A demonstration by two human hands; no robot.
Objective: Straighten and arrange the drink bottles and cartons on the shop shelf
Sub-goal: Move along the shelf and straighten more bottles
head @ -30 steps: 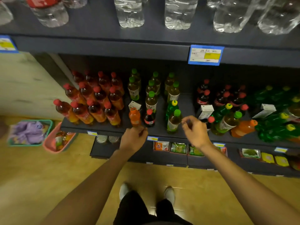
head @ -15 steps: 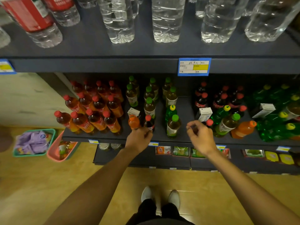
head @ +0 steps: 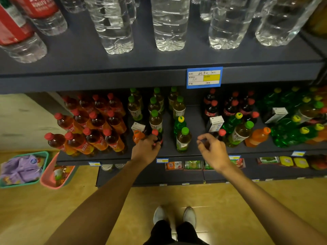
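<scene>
My left hand grips a small dark cola bottle with a red cap at the front of the middle shelf, beside a small orange bottle. My right hand hovers over the shelf front with loosely curled fingers, holding nothing, next to a green-capped tea bottle. A white carton stands behind the right hand; another white carton stands behind the orange bottle. A red-capped cola bottle sits just right of my right hand.
Rows of red-capped tea bottles fill the shelf's left, green soda bottles its right, with a third carton among them. Large water bottles stand on the upper shelf. Baskets sit on the floor at left.
My left hand has moved forward from the shelf edge and closed around the small cola bottle. My right hand has shifted slightly. The camera has tilted upward.
</scene>
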